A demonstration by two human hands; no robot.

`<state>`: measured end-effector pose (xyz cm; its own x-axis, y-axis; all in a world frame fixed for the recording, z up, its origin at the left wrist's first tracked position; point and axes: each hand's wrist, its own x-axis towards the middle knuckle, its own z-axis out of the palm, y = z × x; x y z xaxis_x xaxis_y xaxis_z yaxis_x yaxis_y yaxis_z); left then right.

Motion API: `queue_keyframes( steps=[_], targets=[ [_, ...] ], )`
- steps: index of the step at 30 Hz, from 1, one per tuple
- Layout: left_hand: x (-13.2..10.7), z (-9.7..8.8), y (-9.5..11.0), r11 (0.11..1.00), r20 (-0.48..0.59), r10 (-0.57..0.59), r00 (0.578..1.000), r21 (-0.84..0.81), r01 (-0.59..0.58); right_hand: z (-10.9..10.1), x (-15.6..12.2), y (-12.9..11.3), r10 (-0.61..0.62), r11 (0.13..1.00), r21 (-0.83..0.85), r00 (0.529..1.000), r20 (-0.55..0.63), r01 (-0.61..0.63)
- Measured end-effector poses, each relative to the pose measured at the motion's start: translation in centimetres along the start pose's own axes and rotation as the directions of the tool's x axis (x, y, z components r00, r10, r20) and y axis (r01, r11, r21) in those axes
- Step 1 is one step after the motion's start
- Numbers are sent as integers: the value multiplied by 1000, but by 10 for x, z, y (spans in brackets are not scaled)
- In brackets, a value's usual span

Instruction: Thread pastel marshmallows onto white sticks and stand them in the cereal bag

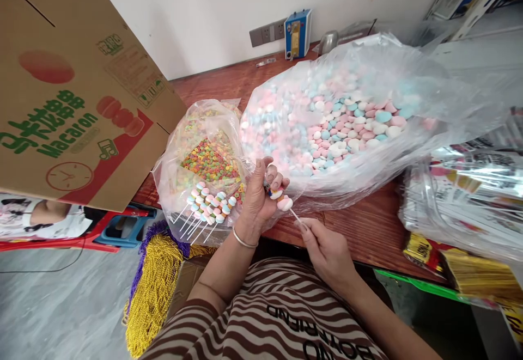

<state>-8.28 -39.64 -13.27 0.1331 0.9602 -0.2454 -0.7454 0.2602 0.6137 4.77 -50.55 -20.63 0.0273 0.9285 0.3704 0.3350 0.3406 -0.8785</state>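
Between my hands is a white stick [295, 216] with pink and white marshmallows [285, 203] and an orange ring threaded on it. My right hand [327, 248] pinches the stick's lower end. Curled fingers of my left hand [261, 188] hold more candy pieces beside the threaded ones; some are hidden in the palm. Left of that hand, finished-looking marshmallow skewers [210, 203] lie in a pile on clear plastic. Behind them an open bag [196, 115] holds small coloured cereal rings [212, 158]. A big clear bag [281, 87] of pink, blue and white marshmallows [347, 126] lies beyond my hands.
A large cardboard box [81, 87] stands at left. A blue device [298, 33] sits by the wall near sockets [267, 33]. Packaged bags [469, 196] crowd the right of the wooden table [347, 232]. Gold bead strands [157, 289] hang at lower left; a person's arm [51, 211] shows beyond.
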Motion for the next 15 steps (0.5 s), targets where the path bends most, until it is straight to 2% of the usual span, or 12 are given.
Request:
queue_keyframes(
  steps=[1,2,3,4,5,6,7,8,12,15],
  targets=[
    [-1,0,0,1000,0,-22,1000,-10,22,0,0,-1,147,955,245,984,98,-167],
    [-3,0,-1,999,3,-42,999,-28,42,1,0,-2,253,828,455,943,217,-327],
    [-4,0,-3,997,8,-60,998,-49,61,2,0,-3,311,658,603,893,326,-450],
    [-6,0,-6,995,17,-79,997,-66,80,4,1,-5,330,494,694,851,407,-524],
    [-8,0,-10,992,32,-98,995,-72,101,7,1,-6,332,368,742,825,458,-560],
    [-9,0,-15,990,53,-119,992,-67,122,10,1,-7,329,292,766,812,482,-573],
    [-9,0,-19,988,73,-138,988,-54,142,13,2,-7,331,266,781,814,477,-565],
    [-10,0,-23,987,91,-152,984,-36,155,17,2,-8,338,284,791,829,446,-542],
    [-4,-1,-26,991,120,-122,985,-35,127,20,3,-4,369,489,761,891,263,-427],
    [1,-4,-15,994,134,-89,987,-52,97,11,5,-1,377,503,732,878,294,-460]
  ],
)
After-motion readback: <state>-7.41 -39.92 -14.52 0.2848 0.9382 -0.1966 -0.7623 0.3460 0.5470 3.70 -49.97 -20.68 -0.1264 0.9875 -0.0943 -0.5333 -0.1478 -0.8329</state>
